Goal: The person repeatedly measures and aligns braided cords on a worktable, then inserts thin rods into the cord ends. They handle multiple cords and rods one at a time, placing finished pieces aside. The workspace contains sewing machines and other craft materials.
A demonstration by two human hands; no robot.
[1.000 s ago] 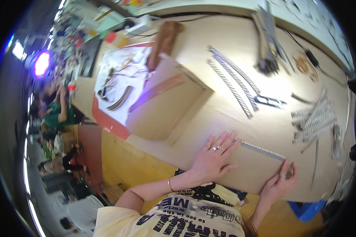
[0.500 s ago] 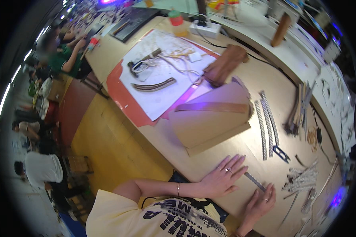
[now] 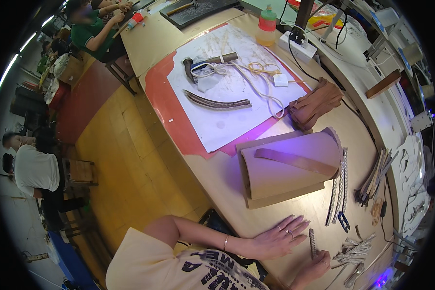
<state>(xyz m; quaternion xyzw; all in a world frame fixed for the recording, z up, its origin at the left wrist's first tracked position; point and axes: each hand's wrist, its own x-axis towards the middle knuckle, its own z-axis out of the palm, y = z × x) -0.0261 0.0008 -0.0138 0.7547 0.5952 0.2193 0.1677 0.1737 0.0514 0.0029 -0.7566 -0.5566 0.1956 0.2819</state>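
My left hand (image 3: 281, 237) lies flat on the table, palm down, fingers stretched out and close to a short grey braided strip (image 3: 312, 240). Pinched fingers of my right hand (image 3: 318, 267) hold that strip by its near end; its far end points away from me. Just right of it lies a loose pile of short, pale braided strips (image 3: 356, 250). Beyond the pile are blue-handled thread snips (image 3: 343, 221). Several longer braided strips (image 3: 342, 193) lie side by side, partly covered by a folded tan sheet (image 3: 275, 181). A flat brown strip (image 3: 295, 162) rests on the sheet.
White paper (image 3: 212, 128) over a red sheet (image 3: 179, 137) carries a hammer (image 3: 188, 70), cords and a curved braided piece (image 3: 217, 103). A brown leather bundle (image 3: 319, 104), bottle (image 3: 266, 31), power strip (image 3: 297, 45) and strip bundle (image 3: 373, 176) stand farther off. Other people sit at left.
The whole view has shifted. My right fingers have closed on the strip's near end, and the strip has swung to point straight away from me. My left hand stays flat.
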